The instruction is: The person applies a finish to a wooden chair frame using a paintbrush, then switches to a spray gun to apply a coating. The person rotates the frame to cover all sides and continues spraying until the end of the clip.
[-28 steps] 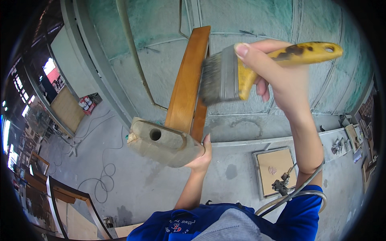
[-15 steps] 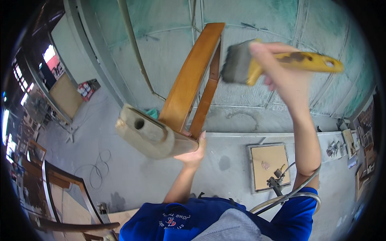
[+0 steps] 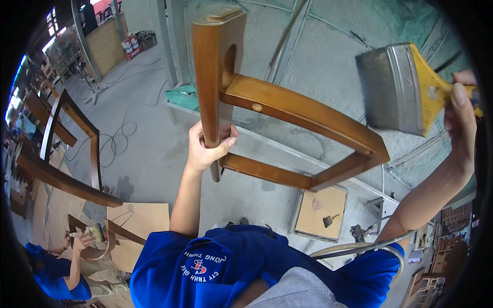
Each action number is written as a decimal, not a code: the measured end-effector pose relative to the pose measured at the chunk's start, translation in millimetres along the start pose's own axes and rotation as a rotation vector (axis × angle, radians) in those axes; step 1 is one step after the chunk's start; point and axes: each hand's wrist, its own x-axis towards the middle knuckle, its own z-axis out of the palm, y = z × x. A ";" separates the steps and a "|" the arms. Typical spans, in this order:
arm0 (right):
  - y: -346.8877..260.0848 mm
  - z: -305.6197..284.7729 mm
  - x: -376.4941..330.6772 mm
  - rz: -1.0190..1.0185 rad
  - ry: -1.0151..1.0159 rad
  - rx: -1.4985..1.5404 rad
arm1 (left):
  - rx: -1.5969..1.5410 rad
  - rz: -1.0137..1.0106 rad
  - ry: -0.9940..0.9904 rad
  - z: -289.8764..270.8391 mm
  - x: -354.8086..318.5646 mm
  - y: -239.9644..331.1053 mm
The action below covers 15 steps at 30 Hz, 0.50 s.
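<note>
- The chair frame [image 3: 287, 110] is up in the air in front of the person, brown and glossy, one thick leg upright and two rails running off to the right where they meet at a corner joint.
- Left hand [image 3: 208, 146] is wrapped around that upright leg low down, fingers [image 3: 226, 145] clenched on the wood, thumb side toward the camera. Good hold, I'd say: gripping near the lower end leaves most of the frame free to be brushed.
- Right hand [image 3: 459, 115] is raised at the right edge, fingers closed on the yellow handle of a wide flat brush [image 3: 403, 87], bristles pointing left toward the upper rail but apart from it.
- To do this well, my judgement: bring the bristles flat to the rail and stroke along its length, not across, and work into the corner joint where dust or drips would collect.
- Keep the left wrist firm; a frame held by one leg will want to swing when the brush presses.
- Below, a grey worktop [image 3: 267, 197] carries a square board [image 3: 321, 213] with a small scraper on it.
- Far left, another person in blue [image 3: 49, 274] handles a second brush beside more frames [image 3: 67, 154].
</note>
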 end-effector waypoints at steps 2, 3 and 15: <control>-18.9 -19.2 3.9 -0.086 -0.091 0.197 | -0.049 -0.033 -0.035 -1.5 -26.7 13.5; -28.2 -27.0 8.9 -0.145 -0.183 0.406 | -0.063 -0.042 -0.045 -3.1 -38.6 20.7; -256.9 -65.0 -67.4 -0.154 -0.524 0.131 | -0.096 -0.209 -0.120 -40.4 -174.5 130.8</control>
